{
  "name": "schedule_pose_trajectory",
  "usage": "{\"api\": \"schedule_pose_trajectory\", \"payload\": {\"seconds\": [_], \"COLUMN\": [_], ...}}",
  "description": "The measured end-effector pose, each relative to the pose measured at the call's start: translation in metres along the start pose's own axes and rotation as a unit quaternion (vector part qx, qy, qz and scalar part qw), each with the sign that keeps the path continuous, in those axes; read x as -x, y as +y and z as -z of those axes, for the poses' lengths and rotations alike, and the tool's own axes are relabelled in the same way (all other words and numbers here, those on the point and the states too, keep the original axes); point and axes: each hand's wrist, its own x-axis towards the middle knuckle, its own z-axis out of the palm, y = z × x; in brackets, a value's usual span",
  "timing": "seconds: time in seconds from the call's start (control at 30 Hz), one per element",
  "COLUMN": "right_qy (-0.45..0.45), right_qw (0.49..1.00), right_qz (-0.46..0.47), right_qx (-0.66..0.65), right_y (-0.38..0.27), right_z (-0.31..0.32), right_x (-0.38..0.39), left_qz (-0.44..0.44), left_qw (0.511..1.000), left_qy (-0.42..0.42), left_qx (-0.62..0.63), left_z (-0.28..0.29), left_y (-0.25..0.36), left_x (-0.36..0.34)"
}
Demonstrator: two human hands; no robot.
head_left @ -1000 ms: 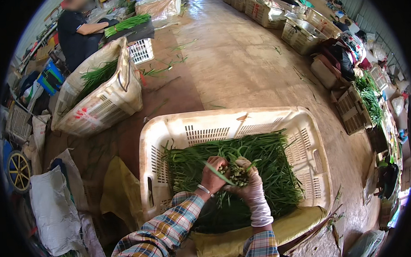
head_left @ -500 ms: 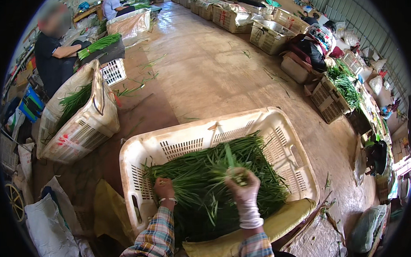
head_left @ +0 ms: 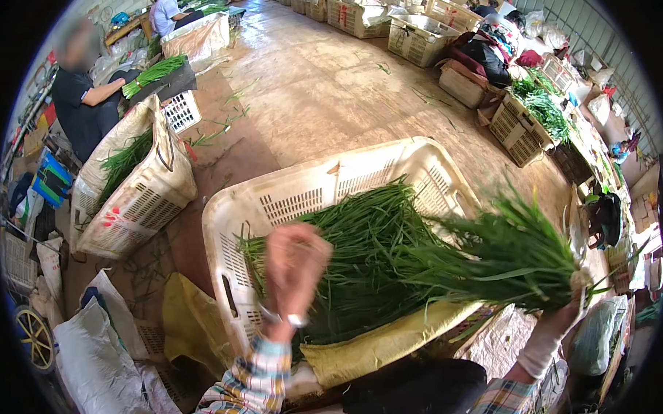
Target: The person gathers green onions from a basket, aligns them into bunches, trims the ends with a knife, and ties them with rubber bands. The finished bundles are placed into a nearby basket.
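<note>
A large cream plastic crate [head_left: 261, 182] in front of me holds a thick layer of long, flat-leaved chives [head_left: 369, 235]. Outside the crate's right side, my right hand [head_left: 573, 304] grips a bunch of chives [head_left: 512, 255] by the stem end, leaves fanning up and to the left. White cloth covers that wrist. My left hand [head_left: 296, 270] is raised over the crate's left part, smeared by motion, so I cannot make out its fingers or anything in them. Yellow sheeting [head_left: 395, 343] lies over the crate's near edge.
At left stands another crate [head_left: 145, 206] with greens, beside a seated person [head_left: 87, 99] handling a green bunch. White sacks [head_left: 103, 361] lie at lower left. Along the right are more crates [head_left: 519, 131], bent-over people, and a filled plastic bag [head_left: 597, 336].
My right hand has swung right, out of the crate, and now carries a large leafy bunch. My left hand has lifted from the chives. The view has shifted slightly.
</note>
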Motion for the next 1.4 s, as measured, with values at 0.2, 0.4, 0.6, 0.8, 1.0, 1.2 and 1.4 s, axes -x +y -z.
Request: {"api": "schedule_pose_trajectory", "payload": {"seconds": [0.2,0.4,0.6,0.8,1.0,1.2,1.4], "right_qy": [-0.040,-0.232,-0.306,0.004,-0.111,0.038,0.206], "right_qw": [0.989,0.964,0.949,0.974,0.953,0.982,0.934], "right_qz": [0.119,0.068,-0.049,-0.175,-0.095,-0.182,-0.253], "right_qx": [0.077,0.106,-0.053,0.145,0.267,-0.029,-0.145], "right_y": [0.014,-0.045,-0.103,-0.117,-0.079,-0.060,-0.054], "right_z": [0.049,0.090,0.085,0.221,0.245,0.244,0.201], "right_x": [0.095,0.213,0.232,0.225,0.265,0.278,0.238], "left_qz": [0.597,0.592,0.626,0.516,0.231,0.017,-0.280], "left_qw": [0.495,0.433,0.456,0.605,0.635,0.691,0.673], "left_qy": [-0.505,-0.398,-0.434,-0.543,-0.728,-0.723,-0.614], "left_qx": [0.379,0.551,0.461,0.270,0.113,-0.019,-0.305], "left_z": [-0.130,-0.162,-0.135,-0.133,-0.163,-0.167,-0.160], "left_y": [0.009,0.019,0.030,0.040,0.015,0.017,0.019], "left_x": [0.201,0.236,0.232,0.255,0.309,0.344,0.354]}}
